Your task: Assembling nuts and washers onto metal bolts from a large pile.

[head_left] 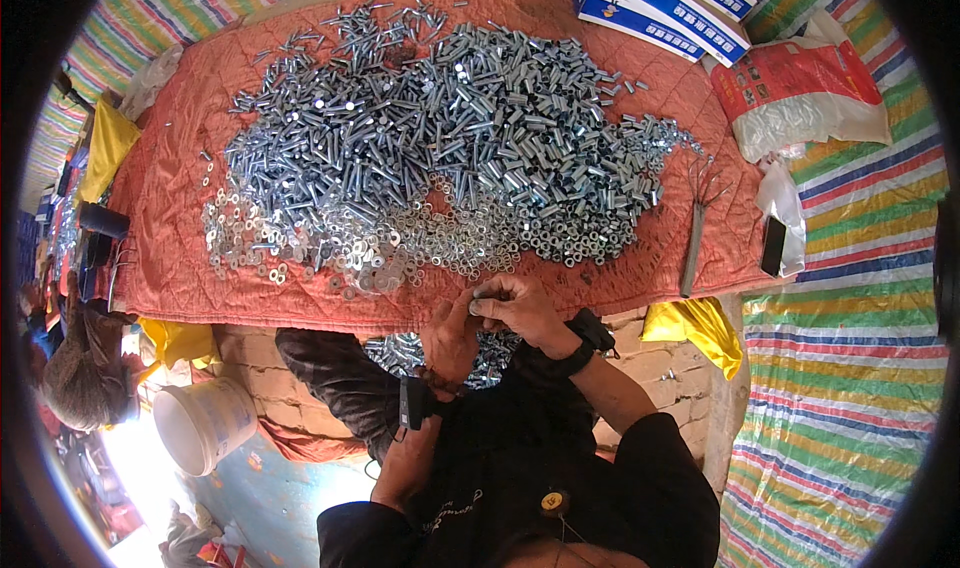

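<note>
My right hand (525, 313) is closed in a pinch around a small metal fastener (475, 309) with a round silvery end, just off the table's front edge. Beside it, my left hand (450, 341) has its fingers curled, close to the same piece; what they hold is hidden. On the red quilted cloth (170, 278) ahead lies a broad heap: bolts (320, 148) at left, metal sleeves (545, 118) at right. Along the near side are flat washers (275, 268), and hex nuts (590, 243) at right. Beneath my hands, more metal fasteners (490, 360) show at my lap.
A multi-pronged hand rake (693, 238) lies at right, near a dark phone (773, 246) and a red-and-clear plastic bag (800, 93). Blue-and-white boxes (665, 13) sit far right. A white bucket (205, 426) stands low left; another person (85, 368) is at far left.
</note>
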A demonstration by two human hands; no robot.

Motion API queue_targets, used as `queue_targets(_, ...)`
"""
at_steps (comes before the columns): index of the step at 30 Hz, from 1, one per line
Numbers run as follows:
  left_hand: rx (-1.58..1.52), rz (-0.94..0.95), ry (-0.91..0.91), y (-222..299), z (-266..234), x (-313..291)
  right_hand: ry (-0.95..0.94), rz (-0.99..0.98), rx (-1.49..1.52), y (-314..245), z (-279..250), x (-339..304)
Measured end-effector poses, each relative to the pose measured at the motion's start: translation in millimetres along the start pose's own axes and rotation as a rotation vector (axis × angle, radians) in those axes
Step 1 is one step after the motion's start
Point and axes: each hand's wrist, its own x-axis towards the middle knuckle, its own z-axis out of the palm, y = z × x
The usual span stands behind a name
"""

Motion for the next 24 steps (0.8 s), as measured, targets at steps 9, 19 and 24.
queue_targets(9, -0.218, 0.023, 0.064, -7, 6, -2, 0.154, -0.321, -0.274, 4, -7, -4)
queue_targets(19, -0.252, -0.162, 0.043, -5, -2, 3, 0.429, -0.668, -1.282, 13, -74, 33)
queue_targets(24, -0.291, -0.094, 0.125, -13, 5, 8, 0.355, -0.621, -1.311, 6, -75, 34)
